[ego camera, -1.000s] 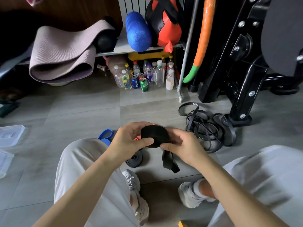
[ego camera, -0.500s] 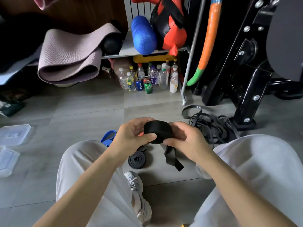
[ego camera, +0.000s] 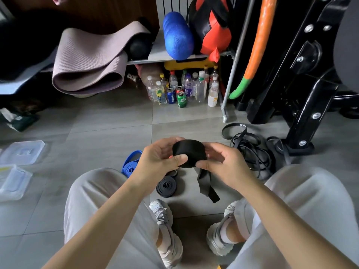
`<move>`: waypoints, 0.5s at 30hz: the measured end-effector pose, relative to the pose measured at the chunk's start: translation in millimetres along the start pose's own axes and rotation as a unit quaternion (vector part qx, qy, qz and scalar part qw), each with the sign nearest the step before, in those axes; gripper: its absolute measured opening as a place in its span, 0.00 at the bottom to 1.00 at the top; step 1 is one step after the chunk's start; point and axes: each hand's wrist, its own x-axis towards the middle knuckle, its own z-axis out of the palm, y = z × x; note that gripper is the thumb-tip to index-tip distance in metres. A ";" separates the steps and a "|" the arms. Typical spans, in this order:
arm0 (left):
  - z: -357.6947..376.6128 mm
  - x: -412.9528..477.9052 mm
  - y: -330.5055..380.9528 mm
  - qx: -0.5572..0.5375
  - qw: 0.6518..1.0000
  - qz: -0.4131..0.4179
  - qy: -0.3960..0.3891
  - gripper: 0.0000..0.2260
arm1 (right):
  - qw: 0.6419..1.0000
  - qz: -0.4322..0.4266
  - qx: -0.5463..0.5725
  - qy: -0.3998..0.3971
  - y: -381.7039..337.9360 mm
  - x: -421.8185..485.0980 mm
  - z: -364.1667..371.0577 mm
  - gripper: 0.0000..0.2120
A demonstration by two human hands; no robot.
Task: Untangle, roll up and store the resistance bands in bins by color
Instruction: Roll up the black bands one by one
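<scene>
A wide black band roll (ego camera: 189, 152) is held above the floor between my knees. My left hand (ego camera: 159, 160) grips its left side with the thumb on the front. My right hand (ego camera: 223, 164) pinches its right side, and the band's loose tail (ego camera: 206, 183) hangs below. On the tiles under my hands lies a rolled black band (ego camera: 166, 186). A blue band (ego camera: 131, 166) lies by my left knee. A tangle of black bands (ego camera: 250, 150) sits to the right. A bit of red shows under my left hand.
Clear plastic bins (ego camera: 13, 181) and a lid (ego camera: 23, 152) lie on the floor at far left. Bottles and cans (ego camera: 180, 90) stand under a shelf with a folded mat (ego camera: 91, 61) and a blue roller (ego camera: 177, 35). A black machine base (ego camera: 299, 131) stands at right.
The hanging tail has grown shorter as both hands turn the roll. The view has shifted slightly, and my knees and feet show differently.
</scene>
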 end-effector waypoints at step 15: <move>0.8 -5.4 -2.2 -0.153 0.988 -0.024 0.016 0.18 | 0.995 0.009 0.074 -0.064 -0.7 7.2 -4.7 0.19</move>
